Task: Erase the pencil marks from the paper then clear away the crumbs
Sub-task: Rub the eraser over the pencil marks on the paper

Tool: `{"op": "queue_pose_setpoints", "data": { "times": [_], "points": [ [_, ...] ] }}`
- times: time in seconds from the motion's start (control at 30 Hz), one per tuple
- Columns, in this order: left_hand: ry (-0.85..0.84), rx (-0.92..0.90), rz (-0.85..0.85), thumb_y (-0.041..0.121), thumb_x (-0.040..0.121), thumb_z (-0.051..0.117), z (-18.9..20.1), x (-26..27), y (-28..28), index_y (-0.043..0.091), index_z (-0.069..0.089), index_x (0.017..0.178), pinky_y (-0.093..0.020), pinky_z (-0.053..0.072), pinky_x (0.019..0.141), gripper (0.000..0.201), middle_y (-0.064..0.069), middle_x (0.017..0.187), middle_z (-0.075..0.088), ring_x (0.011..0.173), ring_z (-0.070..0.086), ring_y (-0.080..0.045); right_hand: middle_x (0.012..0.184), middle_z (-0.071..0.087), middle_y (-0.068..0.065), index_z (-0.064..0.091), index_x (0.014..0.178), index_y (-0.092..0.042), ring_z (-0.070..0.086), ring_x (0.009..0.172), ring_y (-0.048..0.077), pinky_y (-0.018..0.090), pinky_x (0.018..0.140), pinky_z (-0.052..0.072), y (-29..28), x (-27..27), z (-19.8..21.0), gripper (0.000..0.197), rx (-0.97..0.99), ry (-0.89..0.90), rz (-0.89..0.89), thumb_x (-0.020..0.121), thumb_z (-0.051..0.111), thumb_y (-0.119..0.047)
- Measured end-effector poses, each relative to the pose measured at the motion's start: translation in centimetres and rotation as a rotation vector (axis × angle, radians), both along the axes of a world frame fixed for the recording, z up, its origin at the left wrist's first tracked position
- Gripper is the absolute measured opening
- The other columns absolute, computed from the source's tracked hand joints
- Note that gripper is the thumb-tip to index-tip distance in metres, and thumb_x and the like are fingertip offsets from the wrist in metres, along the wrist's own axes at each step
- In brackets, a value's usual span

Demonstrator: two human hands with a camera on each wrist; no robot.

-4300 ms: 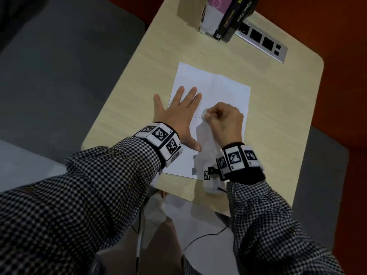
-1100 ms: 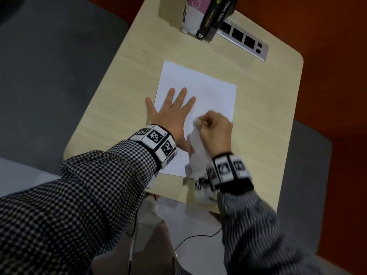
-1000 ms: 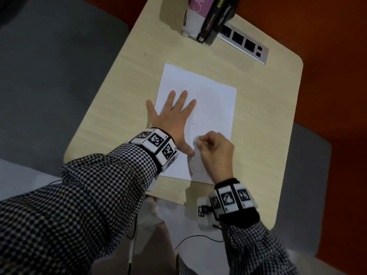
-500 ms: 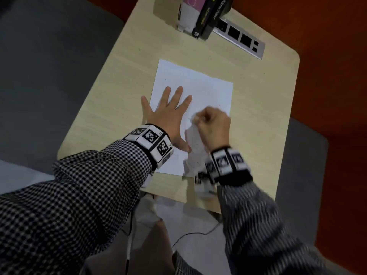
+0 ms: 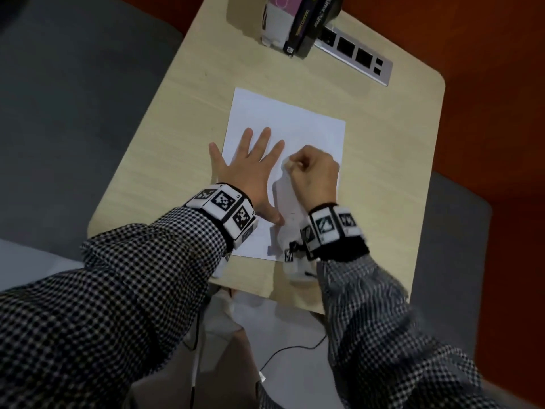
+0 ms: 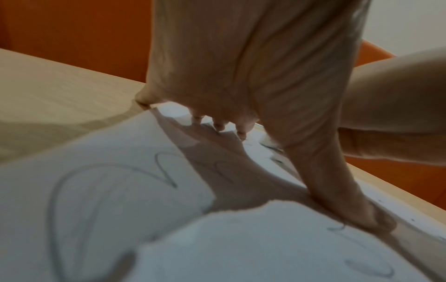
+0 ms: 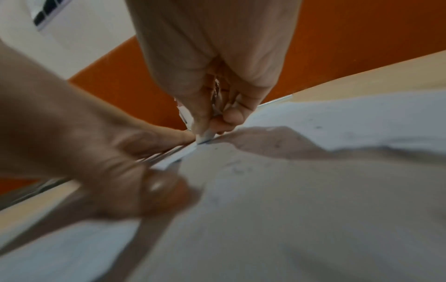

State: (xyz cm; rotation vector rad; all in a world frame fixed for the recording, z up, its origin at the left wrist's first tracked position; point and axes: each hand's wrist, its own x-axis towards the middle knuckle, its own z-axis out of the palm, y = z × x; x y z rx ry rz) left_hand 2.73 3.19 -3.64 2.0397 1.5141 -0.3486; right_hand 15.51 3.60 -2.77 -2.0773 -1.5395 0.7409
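Observation:
A white sheet of paper [image 5: 289, 119] lies on the light wooden table [image 5: 182, 113]. My left hand [image 5: 250, 163] lies flat on its left half, fingers spread, pressing it down. Pencil heart outlines [image 6: 108, 183] show under that hand in the left wrist view. My right hand [image 5: 312, 172] is curled into a fist over the paper's right half and pinches a small white eraser [image 7: 205, 136], whose tip touches the sheet. Small dark crumbs [image 7: 277, 145] lie scattered on the paper near the eraser.
Several books [image 5: 298, 22] stand at the table's far edge beside a grey power strip [image 5: 356, 57]. Orange wall or floor lies beyond the table to the right, grey floor to the left. A thin cable [image 5: 289, 352] hangs below the near edge.
My right hand has rubbed back and forth with the eraser: near edge a second ago, then up toward the sheet's middle. The left hand has stayed flat on the paper.

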Motion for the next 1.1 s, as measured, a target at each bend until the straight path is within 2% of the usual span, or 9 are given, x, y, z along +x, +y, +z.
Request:
{"op": "queue_pose_setpoints", "data": {
  "times": [0.13,0.3,0.43,0.6,0.73,0.87,0.97,1.03,1.1],
  "points": [
    [0.021,0.003,0.032,0.057,0.068,0.077,-0.1,0.3,0.1,0.037,-0.022,0.148,-0.076,0.003,0.105,0.129,0.007,0.156,-0.033,0.145,-0.026,-0.022,0.076,0.066,0.01,0.067,0.07,-0.007,0.059,0.07,0.019,0.023,0.061,0.042,-4.7,-1.2,0.2,0.006,-0.042,0.032,0.05,0.075,0.064,-0.006],
    [-0.009,-0.021,0.025,0.075,0.051,0.075,0.2,0.2,0.1,0.036,-0.021,0.149,-0.075,-0.002,0.105,0.143,0.007,0.155,-0.033,0.144,-0.028,-0.022,0.071,0.069,0.009,0.067,0.071,-0.006,0.062,0.07,0.022,0.031,0.064,0.051,0.4,-1.2,0.3,0.004,-0.016,0.005,0.059,0.074,0.065,-0.006],
    [-0.01,-0.013,0.02,0.078,0.052,0.073,0.2,0.0,0.0,0.035,-0.022,0.149,-0.074,-0.002,0.106,0.142,0.008,0.155,-0.034,0.144,-0.029,-0.021,0.075,0.066,0.011,0.064,0.07,-0.007,0.059,0.071,0.022,0.019,0.057,0.034,-3.9,0.6,0.3,0.007,-0.021,-0.063,0.064,0.077,0.065,-0.008],
    [0.061,-0.024,0.015,0.072,0.055,0.076,0.6,1.4,0.3,0.032,-0.024,0.148,-0.075,-0.005,0.104,0.143,0.003,0.155,-0.035,0.144,-0.027,-0.026,0.075,0.064,0.011,0.065,0.068,-0.008,0.057,0.068,0.02,0.016,0.055,0.035,-5.7,2.1,-0.1,0.008,0.012,-0.039,-0.003,0.076,0.068,-0.006],
    [0.033,0.021,-0.009,0.061,0.065,0.075,0.3,3.2,-0.2,0.033,-0.021,0.149,-0.076,-0.009,0.102,0.132,0.002,0.156,-0.032,0.145,-0.025,-0.026,0.073,0.062,0.009,0.066,0.066,-0.007,0.055,0.063,0.017,0.005,0.054,0.036,-5.9,1.9,0.2,0.01,0.015,-0.027,0.018,0.075,0.067,-0.002],
    [0.006,0.01,-0.027,0.076,0.049,0.075,-0.2,2.9,-0.5,0.033,-0.024,0.148,-0.076,-0.009,0.102,0.146,0.004,0.155,-0.034,0.144,-0.028,-0.024,0.077,0.067,0.01,0.067,0.071,-0.008,0.062,0.072,0.022,0.025,0.065,0.048,-4.0,2.2,0.1,0.005,-0.018,0.008,-0.006,0.076,0.066,-0.007],
    [-0.015,-0.012,-0.034,0.077,0.046,0.076,0.1,2.8,-0.5,0.033,-0.022,0.15,-0.075,-0.007,0.104,0.149,0.004,0.155,-0.034,0.144,-0.029,-0.025,0.078,0.069,0.011,0.067,0.072,-0.009,0.063,0.074,0.024,0.034,0.071,0.053,0.2,2.5,-0.1,0.004,0.006,-0.029,-0.016,0.075,0.066,-0.01],
    [-0.022,-0.01,-0.031,0.078,0.047,0.075,0.2,2.8,-0.5,0.033,-0.022,0.15,-0.074,-0.007,0.105,0.148,0.004,0.155,-0.034,0.144,-0.029,-0.024,0.077,0.068,0.012,0.065,0.07,-0.009,0.061,0.071,0.024,0.031,0.068,0.05,0.5,2.4,-0.1,0.006,0.021,-0.044,-0.004,0.076,0.066,-0.009],
    [-0.026,-0.013,-0.018,0.075,0.05,0.076,0.1,2.8,-0.4,0.034,-0.023,0.149,-0.073,-0.007,0.105,0.146,0.005,0.155,-0.034,0.144,-0.029,-0.023,0.072,0.064,0.014,0.061,0.066,-0.007,0.055,0.064,0.023,0.023,0.059,0.037,-2.5,2.1,0.0,0.011,0.036,-0.077,0.019,0.076,0.066,-0.006]
  ]
}}
